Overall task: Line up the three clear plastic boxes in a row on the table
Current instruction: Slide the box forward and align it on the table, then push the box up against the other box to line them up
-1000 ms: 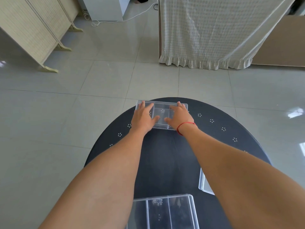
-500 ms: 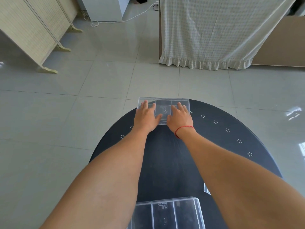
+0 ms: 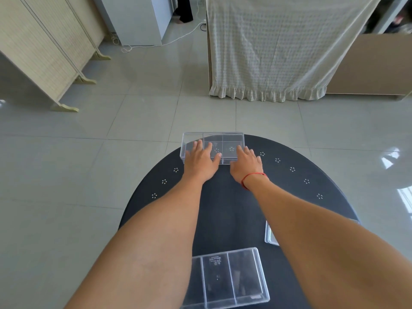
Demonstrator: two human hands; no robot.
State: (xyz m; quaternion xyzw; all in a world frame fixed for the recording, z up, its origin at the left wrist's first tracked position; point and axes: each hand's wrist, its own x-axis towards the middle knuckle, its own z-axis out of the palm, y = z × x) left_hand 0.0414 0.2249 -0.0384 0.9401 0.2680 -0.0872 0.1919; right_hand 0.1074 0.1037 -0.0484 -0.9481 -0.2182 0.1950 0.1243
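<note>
A clear plastic box with dividers [image 3: 223,139] lies at the far edge of the round black table [image 3: 223,208], its far side hanging over the rim. My left hand [image 3: 200,161] and my right hand [image 3: 246,165] lie flat on its top, fingers spread, thumbs at its near wall. A red string circles my right wrist. A second clear box [image 3: 231,277] lies at the near edge between my forearms. Only a corner of the third clear box [image 3: 270,237] shows on the right, the rest hidden under my right forearm.
Grey tiled floor surrounds the table. A folding screen [image 3: 44,52] stands at the far left, a white cabinet [image 3: 138,18] with a cable behind it, and a piece of furniture draped in a frilled cloth [image 3: 267,52] at the far right.
Both hands have slid the far box away from me, from inside the table's far edge to partly over the rim. The other two boxes have stayed put.
</note>
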